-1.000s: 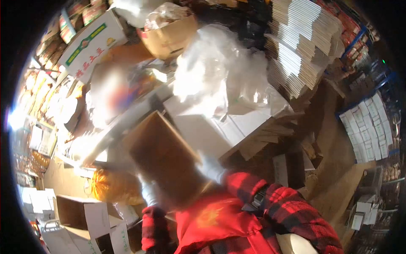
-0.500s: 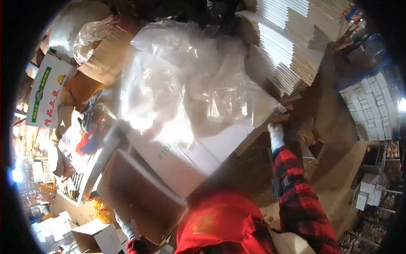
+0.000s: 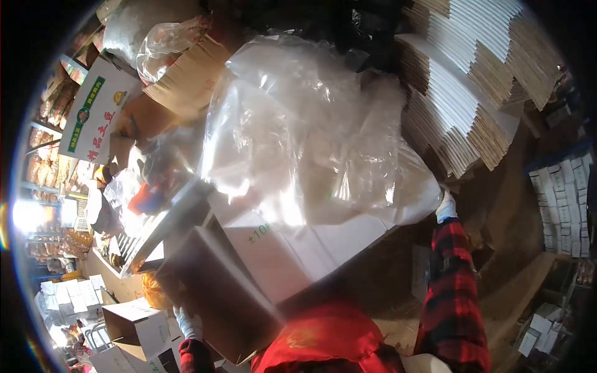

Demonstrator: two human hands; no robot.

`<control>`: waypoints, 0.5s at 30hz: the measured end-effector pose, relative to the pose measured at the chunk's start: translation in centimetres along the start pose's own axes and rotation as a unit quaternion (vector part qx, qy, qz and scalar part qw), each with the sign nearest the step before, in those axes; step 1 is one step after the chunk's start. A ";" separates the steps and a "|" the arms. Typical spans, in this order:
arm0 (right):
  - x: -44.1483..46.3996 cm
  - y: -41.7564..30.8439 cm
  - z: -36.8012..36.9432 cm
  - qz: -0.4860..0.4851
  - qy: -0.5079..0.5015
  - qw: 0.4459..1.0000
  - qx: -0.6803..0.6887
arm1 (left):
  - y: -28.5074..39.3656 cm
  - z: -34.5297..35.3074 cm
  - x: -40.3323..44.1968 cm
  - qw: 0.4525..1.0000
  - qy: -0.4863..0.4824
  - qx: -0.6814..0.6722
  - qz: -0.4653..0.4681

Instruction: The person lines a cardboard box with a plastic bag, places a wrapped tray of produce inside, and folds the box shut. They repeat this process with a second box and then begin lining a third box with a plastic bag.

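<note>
My right hand (image 3: 446,207), in a white glove, is closed at the right corner of a heap of clear plastic bags (image 3: 311,137); its fingertips are partly hidden. The bags lie over a white cardboard box (image 3: 280,264) with green print. My left hand (image 3: 188,324), also gloved, rests with fingers stretched against the left outer side of a brown cardboard box (image 3: 214,292). That box is tilted beside the white one, near my red apron (image 3: 329,336).
Stacked flat cardboard (image 3: 460,93) rises at the upper right. A printed potato carton (image 3: 96,115) and a plastic-lined carton (image 3: 189,78) stand at the upper left. At the lower left are a small open box (image 3: 134,323) and an orange bag (image 3: 153,290). White packs (image 3: 559,202) sit far right.
My right hand has moved right and slightly away from me, and the plastic now reaches it. My left hand stays beside the brown box. The whole view has shifted.
</note>
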State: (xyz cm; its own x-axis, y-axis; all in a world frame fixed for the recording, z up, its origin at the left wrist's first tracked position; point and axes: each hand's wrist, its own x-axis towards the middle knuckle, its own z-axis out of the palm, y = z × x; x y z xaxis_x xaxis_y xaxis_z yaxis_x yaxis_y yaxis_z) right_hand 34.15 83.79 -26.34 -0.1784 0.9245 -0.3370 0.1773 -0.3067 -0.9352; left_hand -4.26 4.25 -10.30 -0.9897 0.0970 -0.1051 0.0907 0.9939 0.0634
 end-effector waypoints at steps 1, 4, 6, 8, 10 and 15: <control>-2.2 -3.3 0.6 -0.004 -0.028 0.991 0.128 | -0.3 0.4 0.4 0.998 0.042 0.021 0.036; -10.1 -15.5 3.6 -0.015 -0.134 0.936 0.326 | 8.4 -5.0 -1.0 0.949 0.241 0.147 0.139; -14.1 -19.5 5.4 -0.007 -0.126 0.937 0.324 | 13.7 -7.1 0.0 0.966 0.213 -0.034 0.142; -17.3 -21.8 7.1 -0.042 -0.131 0.969 0.206 | 20.4 -9.1 -0.6 0.936 0.211 -0.055 0.278; -18.0 -23.8 8.2 -0.059 -0.103 0.972 0.202 | 26.4 -9.4 -1.9 0.920 0.106 -0.203 0.318; -32.5 -29.1 13.5 -0.173 -0.193 0.956 0.138 | 38.0 -9.1 -10.6 0.746 0.040 -0.332 0.576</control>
State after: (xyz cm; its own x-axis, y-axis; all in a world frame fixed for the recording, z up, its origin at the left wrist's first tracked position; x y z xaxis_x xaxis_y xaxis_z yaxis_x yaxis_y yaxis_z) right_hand 21.73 59.66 10.36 -0.5337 0.8451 0.0320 -0.2100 -0.0957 -0.9730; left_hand 8.66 40.49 2.27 -0.3031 0.8364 0.4567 0.8372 0.0048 0.5468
